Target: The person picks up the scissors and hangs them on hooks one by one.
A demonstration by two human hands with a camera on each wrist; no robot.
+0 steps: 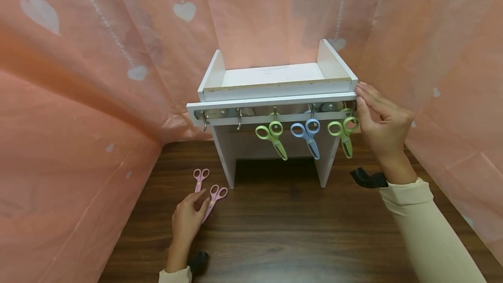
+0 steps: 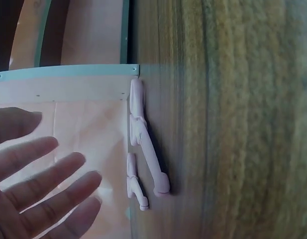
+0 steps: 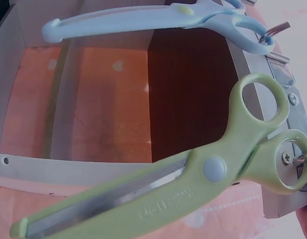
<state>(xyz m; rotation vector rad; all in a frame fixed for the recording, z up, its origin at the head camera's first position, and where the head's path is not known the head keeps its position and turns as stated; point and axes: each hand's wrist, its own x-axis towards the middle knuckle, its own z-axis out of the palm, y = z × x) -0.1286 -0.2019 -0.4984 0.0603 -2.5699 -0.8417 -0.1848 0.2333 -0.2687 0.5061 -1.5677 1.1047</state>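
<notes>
My left hand (image 1: pixel 186 219) hovers just above two pink scissors lying on the wooden floor; its fingers (image 2: pixel 68 172) are loosely extended and hold nothing. The nearer pink scissors (image 1: pixel 212 202) lie beside the fingertips, the farther pink scissors (image 1: pixel 199 179) partly behind them. My right hand (image 1: pixel 387 123) pinches the right end of a white hook rail (image 1: pixel 251 100) on a small white shelf. From its hooks hang green scissors (image 1: pixel 272 136), blue scissors (image 1: pixel 308 134) and a second pair of green scissors (image 3: pixel 213 169), the last closest to the right hand. Two hooks (image 1: pixel 239 119) at the left are bare.
The white shelf (image 1: pixel 229 156) stands on the dark wooden floor (image 1: pixel 298 230), its side panels forming legs with an opening between them. Pink curtains (image 1: pixel 251 16) with white hearts hang behind it and along both sides. A black wrist strap (image 1: pixel 369 179) shows on the right arm.
</notes>
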